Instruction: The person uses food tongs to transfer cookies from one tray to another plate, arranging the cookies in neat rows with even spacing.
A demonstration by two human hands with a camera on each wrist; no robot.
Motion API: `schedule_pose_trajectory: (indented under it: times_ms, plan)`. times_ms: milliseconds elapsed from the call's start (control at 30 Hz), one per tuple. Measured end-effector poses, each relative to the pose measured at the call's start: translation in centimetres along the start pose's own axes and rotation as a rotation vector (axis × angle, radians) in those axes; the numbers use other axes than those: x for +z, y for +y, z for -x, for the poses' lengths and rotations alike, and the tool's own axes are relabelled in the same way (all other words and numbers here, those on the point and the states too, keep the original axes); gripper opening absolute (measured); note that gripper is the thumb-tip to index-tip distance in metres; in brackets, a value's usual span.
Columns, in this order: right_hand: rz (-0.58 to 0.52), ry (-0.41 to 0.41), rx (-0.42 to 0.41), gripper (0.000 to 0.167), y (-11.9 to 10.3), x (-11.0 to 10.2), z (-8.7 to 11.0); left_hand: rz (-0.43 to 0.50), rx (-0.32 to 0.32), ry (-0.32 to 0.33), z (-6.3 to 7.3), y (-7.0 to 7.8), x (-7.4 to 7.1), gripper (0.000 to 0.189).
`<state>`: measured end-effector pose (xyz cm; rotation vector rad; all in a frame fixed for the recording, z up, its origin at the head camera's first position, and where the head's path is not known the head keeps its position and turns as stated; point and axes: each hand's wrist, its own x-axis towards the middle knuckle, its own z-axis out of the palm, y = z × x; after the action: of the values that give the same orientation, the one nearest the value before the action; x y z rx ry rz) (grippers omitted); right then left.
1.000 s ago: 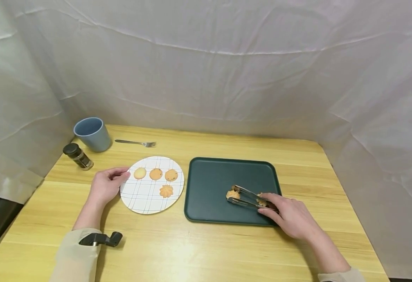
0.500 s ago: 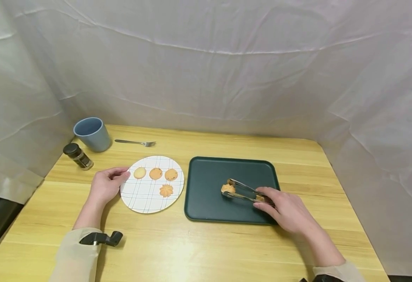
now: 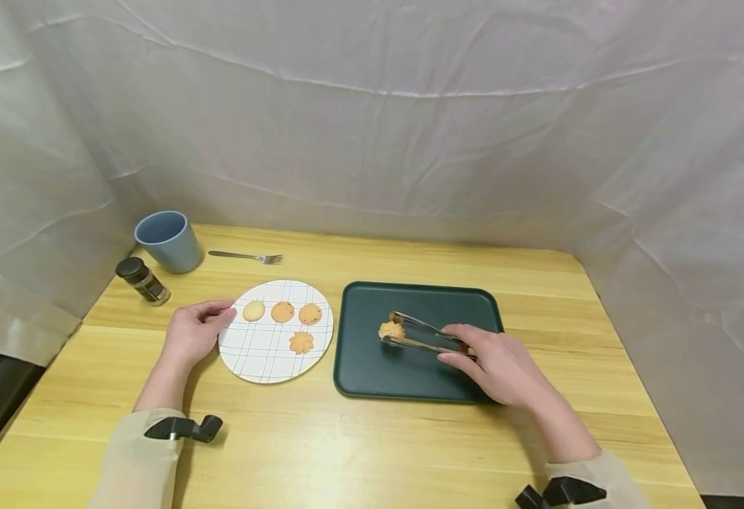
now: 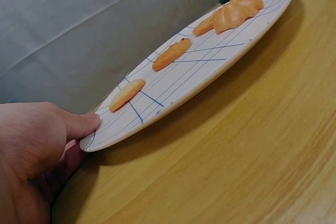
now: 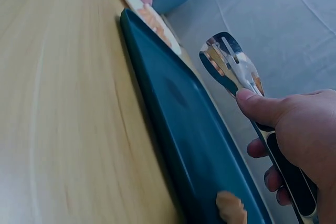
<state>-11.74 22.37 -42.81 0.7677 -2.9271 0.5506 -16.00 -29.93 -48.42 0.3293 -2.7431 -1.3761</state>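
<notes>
My left hand (image 3: 195, 334) pinches the left rim of a round white plate (image 3: 251, 352) with a blue grid, thumb on top and fingers under it. Three round cookies and a flower-shaped cookie (image 3: 301, 343) lie on the plate. In my right hand (image 3: 502, 366) are metal tongs (image 3: 412, 343) with dark handles. A ridged cookie (image 3: 390, 330) sits between the tong tips, held above the dark green tray (image 3: 372, 375). Another cookie (image 5: 231, 207) lies on the tray under my right hand, mostly hidden in the head view.
A blue-grey cup (image 3: 171, 244) stands at the back left, with a black-capped spice jar (image 3: 145, 282) in front of it. A fork (image 3: 244, 256) lies behind the plate. Pale cloth (image 3: 372, 141) walls off the back and sides of the wooden table (image 3: 321, 452).
My right hand has moved left over the tray, carrying the tongs and the cookie closer to the plate. The left hand stays at the plate's rim.
</notes>
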Motion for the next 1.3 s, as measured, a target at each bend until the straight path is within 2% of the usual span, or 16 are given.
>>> schedule_pose_trajectory:
  times_ms: [367, 900, 1300]
  plan:
    - [-0.018, 0.021, -0.071, 0.044, -2.2, 0.5, -2.1, -0.007, 0.004, -0.007, -0.4, 0.0, 0.0, 0.043]
    - [-0.019, -0.021, -0.133, 0.048, -5.4, 1.5, -5.4, 0.010, 0.000, -0.005, -0.3, -0.3, 0.1, 0.041]
    - [-0.017, -0.056, -0.189, 0.049, -7.5, 3.1, -7.6, 0.014, -0.002, 0.000, -0.3, -0.3, 0.1, 0.040]
